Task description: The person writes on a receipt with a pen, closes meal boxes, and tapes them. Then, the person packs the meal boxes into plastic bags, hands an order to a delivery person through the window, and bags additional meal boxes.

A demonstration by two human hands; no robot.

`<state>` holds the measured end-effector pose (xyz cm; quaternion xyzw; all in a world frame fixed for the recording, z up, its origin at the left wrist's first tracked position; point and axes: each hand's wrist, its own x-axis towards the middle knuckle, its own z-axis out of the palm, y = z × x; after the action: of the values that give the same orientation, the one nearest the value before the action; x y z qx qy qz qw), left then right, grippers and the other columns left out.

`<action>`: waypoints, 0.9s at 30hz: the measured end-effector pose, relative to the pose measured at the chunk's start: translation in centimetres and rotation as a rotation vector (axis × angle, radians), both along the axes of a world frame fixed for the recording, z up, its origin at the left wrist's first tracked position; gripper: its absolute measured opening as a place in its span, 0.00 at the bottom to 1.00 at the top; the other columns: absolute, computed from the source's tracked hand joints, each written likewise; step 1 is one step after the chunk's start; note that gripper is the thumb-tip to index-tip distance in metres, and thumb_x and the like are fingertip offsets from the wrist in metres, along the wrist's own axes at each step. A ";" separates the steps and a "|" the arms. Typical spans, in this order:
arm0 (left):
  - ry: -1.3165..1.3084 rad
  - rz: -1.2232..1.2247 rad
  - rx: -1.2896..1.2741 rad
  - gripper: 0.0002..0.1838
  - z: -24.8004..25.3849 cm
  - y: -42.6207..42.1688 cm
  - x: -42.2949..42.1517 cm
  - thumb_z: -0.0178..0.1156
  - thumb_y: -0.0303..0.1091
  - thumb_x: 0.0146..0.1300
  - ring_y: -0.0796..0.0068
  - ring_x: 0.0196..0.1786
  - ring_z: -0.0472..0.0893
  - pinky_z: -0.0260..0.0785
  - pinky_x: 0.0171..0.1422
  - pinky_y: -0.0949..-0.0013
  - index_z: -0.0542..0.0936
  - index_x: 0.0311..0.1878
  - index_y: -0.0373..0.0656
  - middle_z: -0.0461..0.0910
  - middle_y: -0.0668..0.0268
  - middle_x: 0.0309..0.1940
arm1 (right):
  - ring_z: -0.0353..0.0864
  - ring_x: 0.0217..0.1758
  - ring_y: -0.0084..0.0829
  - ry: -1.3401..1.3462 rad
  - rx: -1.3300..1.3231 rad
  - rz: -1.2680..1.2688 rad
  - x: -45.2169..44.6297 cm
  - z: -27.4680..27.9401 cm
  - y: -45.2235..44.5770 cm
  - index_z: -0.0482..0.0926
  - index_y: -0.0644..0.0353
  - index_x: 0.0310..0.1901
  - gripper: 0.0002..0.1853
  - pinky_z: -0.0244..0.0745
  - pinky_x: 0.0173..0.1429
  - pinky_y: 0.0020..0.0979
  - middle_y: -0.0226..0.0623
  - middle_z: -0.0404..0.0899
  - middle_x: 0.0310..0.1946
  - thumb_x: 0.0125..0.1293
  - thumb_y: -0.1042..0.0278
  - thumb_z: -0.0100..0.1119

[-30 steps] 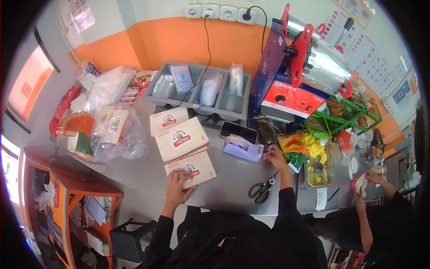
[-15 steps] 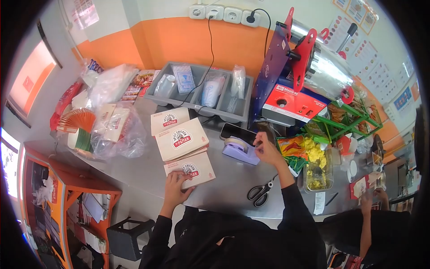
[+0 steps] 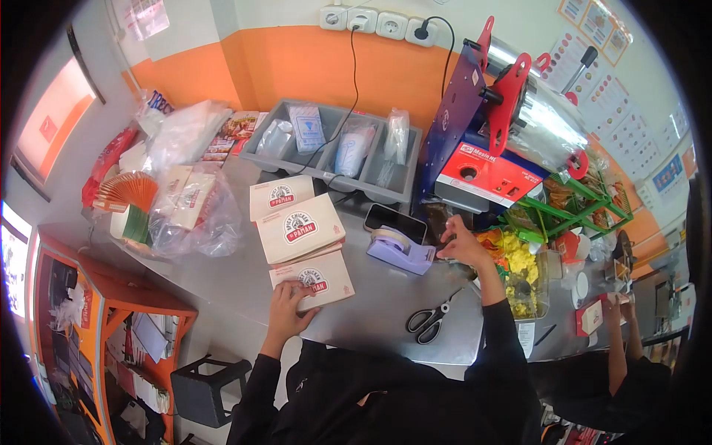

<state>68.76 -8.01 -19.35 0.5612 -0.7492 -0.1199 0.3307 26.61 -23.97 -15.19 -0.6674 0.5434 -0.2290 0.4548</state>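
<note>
My left hand (image 3: 293, 306) lies on the nearest printed paper packet (image 3: 334, 284), fingers curled over its top and thumb at the near edge. More flat packets with the same chicken logo, a stack (image 3: 297, 231) and another packet (image 3: 274, 194), overlap beyond it. My right hand (image 3: 466, 243) is raised just right of a lilac tape dispenser (image 3: 400, 254), thumb and fingers drawn together in a pinch. Whatever is between those fingers is too small or clear to make out. Behind the dispenser rests a black phone (image 3: 397, 221). Black-handled scissors (image 3: 430, 320) lie nearer me.
A grey divided tray (image 3: 326, 170) and a sealing machine (image 3: 489, 163) stand along the wall. Plastic-wrapped packets (image 3: 193, 211) lie left. At right are a tub of yellow food (image 3: 525, 285), a green rack (image 3: 571, 200) and a co-worker's arms (image 3: 619, 334).
My right hand has moved right, away from the tape dispenser's end. My left hand stays on the packet. The co-worker's hands have risen away from a red and white box.
</note>
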 end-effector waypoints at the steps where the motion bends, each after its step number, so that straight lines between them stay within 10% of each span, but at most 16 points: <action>1: -0.004 0.005 0.000 0.20 0.0 0.0 -0.1 0.73 0.37 0.40 0.56 0.52 0.70 0.63 0.55 0.56 0.78 0.39 0.51 0.72 0.61 0.45 | 0.80 0.29 0.29 0.008 0.010 -0.024 -0.5 -0.1 0.3 0.55 0.56 0.48 0.37 0.77 0.33 0.30 0.40 0.71 0.37 0.41 0.83 0.72; 11: 0.013 -0.021 -0.001 0.20 0.2 0.0 0.0 0.73 0.36 0.41 0.56 0.52 0.70 0.64 0.54 0.57 0.79 0.40 0.50 0.72 0.63 0.44 | 0.79 0.30 0.28 0.201 -0.034 -0.130 -1.2 -4.0 2.5 0.59 0.57 0.43 0.31 0.78 0.33 0.30 0.36 0.70 0.38 0.43 0.85 0.71; 14: 0.016 -0.010 -0.020 0.19 0.1 0.0 0.0 0.72 0.35 0.41 0.57 0.52 0.70 0.64 0.54 0.57 0.79 0.39 0.50 0.73 0.64 0.44 | 0.80 0.34 0.28 -0.217 -0.241 -0.345 2.2 -3.1 5.7 0.60 0.56 0.43 0.29 0.80 0.35 0.28 0.37 0.71 0.41 0.45 0.85 0.70; 20: 0.026 -0.087 -0.113 0.15 -1.8 -0.3 0.9 0.71 0.32 0.41 0.56 0.52 0.72 0.66 0.55 0.55 0.81 0.36 0.48 0.75 0.65 0.40 | 0.81 0.44 0.30 -0.860 0.206 -0.134 20.5 -2.9 13.7 0.60 0.57 0.42 0.24 0.80 0.46 0.26 0.40 0.70 0.46 0.52 0.84 0.66; 27: 0.169 -0.096 -0.067 0.17 -2.4 -0.2 1.7 0.68 0.30 0.41 0.55 0.55 0.70 0.62 0.63 0.51 0.78 0.38 0.49 0.75 0.65 0.41 | 0.84 0.45 0.35 -0.623 -0.047 -0.265 27.7 -7.9 15.1 0.58 0.59 0.41 0.22 0.81 0.41 0.25 0.39 0.71 0.46 0.55 0.84 0.64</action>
<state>70.46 -8.23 -21.76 0.5012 -0.7482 -0.1572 0.4052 54.26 -8.91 -23.07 -0.4993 0.4550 -0.4916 0.5496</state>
